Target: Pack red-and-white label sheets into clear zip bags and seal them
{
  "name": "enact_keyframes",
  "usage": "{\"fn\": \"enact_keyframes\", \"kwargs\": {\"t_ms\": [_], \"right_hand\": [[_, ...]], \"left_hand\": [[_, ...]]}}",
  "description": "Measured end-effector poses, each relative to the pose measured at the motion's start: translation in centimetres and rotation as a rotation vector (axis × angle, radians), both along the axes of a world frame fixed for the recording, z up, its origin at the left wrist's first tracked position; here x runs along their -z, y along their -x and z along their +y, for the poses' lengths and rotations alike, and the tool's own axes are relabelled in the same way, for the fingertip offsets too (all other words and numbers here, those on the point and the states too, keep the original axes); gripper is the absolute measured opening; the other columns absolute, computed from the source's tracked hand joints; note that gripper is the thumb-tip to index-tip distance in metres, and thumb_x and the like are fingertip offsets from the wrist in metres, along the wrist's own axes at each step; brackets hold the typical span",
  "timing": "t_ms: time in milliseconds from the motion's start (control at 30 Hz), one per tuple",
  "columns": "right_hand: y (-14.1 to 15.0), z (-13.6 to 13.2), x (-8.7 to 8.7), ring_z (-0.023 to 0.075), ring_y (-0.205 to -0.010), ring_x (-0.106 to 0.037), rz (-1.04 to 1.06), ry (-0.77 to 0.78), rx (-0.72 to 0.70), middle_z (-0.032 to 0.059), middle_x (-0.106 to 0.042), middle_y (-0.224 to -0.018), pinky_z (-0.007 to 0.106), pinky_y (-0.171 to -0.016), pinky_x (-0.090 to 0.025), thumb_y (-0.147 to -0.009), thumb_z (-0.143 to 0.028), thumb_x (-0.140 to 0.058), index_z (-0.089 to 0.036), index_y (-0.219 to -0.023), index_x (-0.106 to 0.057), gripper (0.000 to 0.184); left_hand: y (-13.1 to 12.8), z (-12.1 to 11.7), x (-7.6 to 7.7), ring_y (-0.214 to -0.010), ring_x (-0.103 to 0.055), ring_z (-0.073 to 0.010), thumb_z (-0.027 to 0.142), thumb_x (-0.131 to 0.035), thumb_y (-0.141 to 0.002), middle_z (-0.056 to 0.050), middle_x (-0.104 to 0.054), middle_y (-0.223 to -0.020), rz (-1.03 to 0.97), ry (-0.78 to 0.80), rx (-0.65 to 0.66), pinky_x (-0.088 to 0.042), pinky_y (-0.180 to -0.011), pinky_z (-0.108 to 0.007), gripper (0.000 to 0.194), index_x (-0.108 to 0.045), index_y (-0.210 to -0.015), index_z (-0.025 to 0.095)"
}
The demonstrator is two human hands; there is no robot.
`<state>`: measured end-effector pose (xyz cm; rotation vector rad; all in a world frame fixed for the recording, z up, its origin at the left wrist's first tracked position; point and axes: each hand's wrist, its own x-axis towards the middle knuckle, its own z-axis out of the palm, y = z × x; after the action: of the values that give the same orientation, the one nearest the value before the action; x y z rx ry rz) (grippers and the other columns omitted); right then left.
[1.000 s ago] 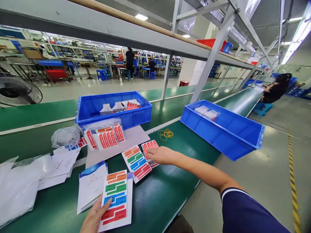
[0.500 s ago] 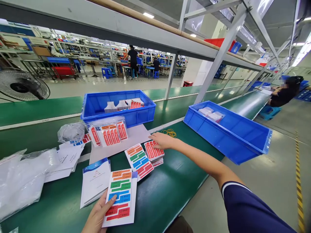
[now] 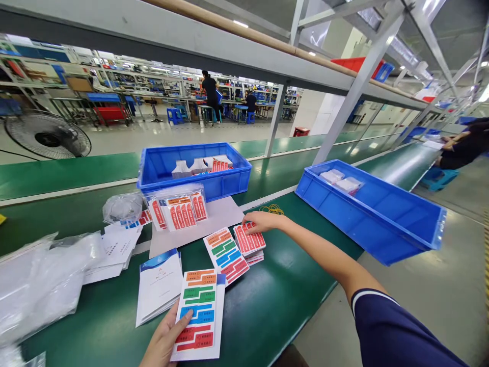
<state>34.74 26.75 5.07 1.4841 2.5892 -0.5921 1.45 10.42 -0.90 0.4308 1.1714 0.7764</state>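
Note:
My left hand (image 3: 168, 331) grips a sticker sheet (image 3: 196, 311) with orange, green, blue and red labels, laid over a white booklet, thumb on top. My right hand (image 3: 263, 220) reaches out to a stack of red sticker cards (image 3: 250, 240), its fingers bent together on the top card's upper edge; whether that card is lifted I cannot tell. Between the hands lies a pile of multicoloured sticker sheets (image 3: 226, 255), touching the red stack. Left of it rest white booklets (image 3: 160, 285) with a blue top edge.
Bagged red sticker sets (image 3: 179, 211) lean before a blue bin (image 3: 194, 188) holding card stacks. Another blue bin (image 3: 367, 214) stands right, with white packs inside. Yellow rubber bands (image 3: 272, 209) lie behind my right hand. Clear plastic bags (image 3: 49, 285) cover the left. A metal frame crosses overhead.
My right hand's fingers have drawn closer together on the red stack. The whole view has shifted slightly, so everything appears further right; my left hand still holds its sheet and booklet.

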Motion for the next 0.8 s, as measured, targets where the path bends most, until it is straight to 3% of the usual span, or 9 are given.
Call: {"fn": "enact_keyframes", "kwargs": {"t_ms": [167, 333, 800], "right_hand": [[-0.5, 0.6, 0.5, 0.0256, -0.101, -0.058, 0.015, 0.041, -0.005, 0.0132, -0.058, -0.118, 0.029, -0.079, -0.044, -0.083, -0.048, -0.059, -0.013, -0.120, -0.054, 0.052], [-0.7, 0.9, 1.0, 0.0225, -0.091, -0.060, 0.043, 0.022, 0.006, 0.0105, -0.062, -0.110, 0.026, -0.070, -0.044, -0.079, -0.053, -0.061, -0.014, -0.115, -0.057, 0.052], [1.0, -1.8, 0.5, 0.0267, -0.101, -0.053, 0.105, -0.234, 0.070, 0.0151, -0.057, -0.109, 0.036, -0.089, -0.041, -0.076, -0.032, -0.071, -0.010, -0.111, -0.057, 0.044]], "left_hand": [[-0.3, -0.1, -1.1, -0.094, -0.065, -0.0373, 0.031, -0.085, -0.059, -0.014, -0.068, -0.109, 0.016, -0.005, -0.021, -0.060, -0.072, -0.046, 0.100, -0.031, -0.143, 0.023], [0.1, 0.1, -0.7, -0.097, -0.065, -0.0358, 0.027, -0.086, -0.057, -0.012, -0.068, -0.110, -0.034, 0.019, -0.002, -0.059, -0.078, -0.043, 0.101, -0.032, -0.142, 0.024], [-0.5, -0.4, -1.6, -0.090, -0.067, -0.0351, 0.028, -0.085, -0.057, -0.011, -0.070, -0.104, -0.019, 0.008, -0.030, -0.060, -0.070, -0.043, 0.099, -0.033, -0.142, 0.023]]}}
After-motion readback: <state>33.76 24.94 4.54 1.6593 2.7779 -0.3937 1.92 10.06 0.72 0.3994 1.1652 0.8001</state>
